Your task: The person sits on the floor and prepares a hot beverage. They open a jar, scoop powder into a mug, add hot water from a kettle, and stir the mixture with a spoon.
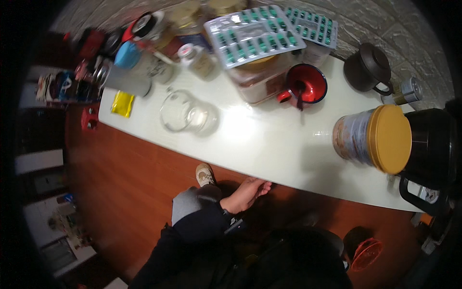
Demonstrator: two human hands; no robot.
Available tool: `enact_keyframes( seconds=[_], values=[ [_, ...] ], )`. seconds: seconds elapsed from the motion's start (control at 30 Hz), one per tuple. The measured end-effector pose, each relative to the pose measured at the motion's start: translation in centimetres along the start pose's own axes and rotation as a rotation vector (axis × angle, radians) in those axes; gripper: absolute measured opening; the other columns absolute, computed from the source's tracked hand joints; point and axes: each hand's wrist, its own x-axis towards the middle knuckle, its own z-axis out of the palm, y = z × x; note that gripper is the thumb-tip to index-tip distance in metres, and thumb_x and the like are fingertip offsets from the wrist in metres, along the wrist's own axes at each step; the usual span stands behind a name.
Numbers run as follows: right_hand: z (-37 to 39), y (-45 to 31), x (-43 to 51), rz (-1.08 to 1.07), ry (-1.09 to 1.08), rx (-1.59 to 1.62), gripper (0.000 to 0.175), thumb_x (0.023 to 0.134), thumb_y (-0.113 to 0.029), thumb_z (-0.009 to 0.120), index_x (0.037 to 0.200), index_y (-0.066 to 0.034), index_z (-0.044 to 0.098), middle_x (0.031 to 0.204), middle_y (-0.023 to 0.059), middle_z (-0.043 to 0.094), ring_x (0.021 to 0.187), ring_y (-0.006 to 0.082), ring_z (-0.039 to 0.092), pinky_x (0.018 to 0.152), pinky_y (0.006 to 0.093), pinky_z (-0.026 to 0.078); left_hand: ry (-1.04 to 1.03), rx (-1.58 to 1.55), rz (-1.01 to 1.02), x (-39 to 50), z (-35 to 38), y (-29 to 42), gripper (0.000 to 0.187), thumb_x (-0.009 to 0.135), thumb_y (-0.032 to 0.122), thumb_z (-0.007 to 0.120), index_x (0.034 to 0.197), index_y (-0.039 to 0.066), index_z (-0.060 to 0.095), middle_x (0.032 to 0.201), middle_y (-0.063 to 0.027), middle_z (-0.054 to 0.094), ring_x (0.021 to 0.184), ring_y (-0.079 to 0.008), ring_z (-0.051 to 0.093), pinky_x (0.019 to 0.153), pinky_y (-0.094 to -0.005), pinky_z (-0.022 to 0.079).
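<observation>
My left hand hangs at the front edge of a white table, its fingers loosely curled. Whether anything lies inside the fingers is hidden. My right hand is out of view. Up and to the left of the hand, an apparently empty clear glass vessel sits on the table. A red enamel mug with a dark rim and a dark spoon in it stands farther back. Near the left end lies a small yellow packet.
Capsule blister packs rest on a clear plastic container at the back. Bottles, including a blue-lidded one, crowd the left. Rightward are a yellow-lidded tub, a brown lidded mug and a black handled vessel. A red-rimmed bin stands below.
</observation>
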Motion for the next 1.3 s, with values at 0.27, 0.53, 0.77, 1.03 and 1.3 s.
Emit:
enact_keyframes(
  seconds=[0.27, 0.53, 0.77, 1.03, 1.3],
  values=[
    [-13.2, 0.7, -0.4, -0.333, -0.557, -0.127, 0.032, 0.09, -0.024, 0.062, 0.107, 0.0027, 0.064, 0.098, 0.0262, 0.066, 0.093, 0.0426, 0.064, 0.082, 0.0498, 0.052, -0.002, 0.059, 0.271, -2.4, -2.0, 0.5, 0.014, 0.098, 0.017, 0.052, 0.094, 0.007, 0.061, 0.079, 0.0008, 0.058, 0.067, -0.0092, 0.053, 0.061, -0.0221, 0.046],
    [-34.4, -10.1, 2.7, -0.411, 0.572, 0.088, 0.022, 0.092, -0.013, 0.063, 0.11, -0.0006, 0.064, 0.097, 0.0164, 0.068, 0.086, 0.0305, 0.067, 0.078, 0.0345, 0.053, 0.031, -0.359, 0.242, -5.1, -9.1, 1.8, 0.017, 0.097, 0.024, 0.055, 0.09, 0.012, 0.063, 0.077, 0.0027, 0.061, 0.068, -0.0112, 0.06, 0.061, -0.0247, 0.052],
    [-41.5, -9.3, 11.9, -0.038, 0.861, -0.322, 0.062, 0.087, -0.015, 0.065, 0.143, -0.0071, 0.041, 0.11, 0.0259, 0.064, 0.101, 0.0441, 0.062, 0.089, 0.0493, 0.049, -0.061, -0.363, 0.306, -8.2, -10.6, 1.4, 0.017, 0.099, 0.024, 0.054, 0.092, 0.011, 0.063, 0.079, 0.0018, 0.061, 0.07, -0.0105, 0.059, 0.062, -0.0236, 0.051],
    [-42.6, -6.5, 15.5, 0.107, 0.693, -0.384, 0.053, 0.086, -0.024, 0.067, 0.132, -0.0066, 0.048, 0.101, 0.0223, 0.069, 0.099, 0.0396, 0.067, 0.086, 0.0461, 0.051, -0.069, -0.213, 0.476, -8.1, -12.1, 1.9, 0.015, 0.098, 0.022, 0.056, 0.092, 0.01, 0.061, 0.079, 0.0025, 0.059, 0.066, -0.0073, 0.056, 0.056, -0.0205, 0.048],
    [-40.1, -5.5, 8.3, -0.17, 0.579, -0.311, 0.028, 0.08, -0.005, 0.077, 0.1, -0.0022, 0.058, 0.091, 0.0108, 0.069, 0.087, 0.022, 0.071, 0.075, 0.0338, 0.055, -0.074, -0.17, 0.482, -6.9, -11.4, 2.8, 0.014, 0.099, 0.021, 0.054, 0.092, 0.011, 0.062, 0.079, 0.0048, 0.059, 0.066, -0.0046, 0.055, 0.057, -0.0187, 0.047]
  ],
)
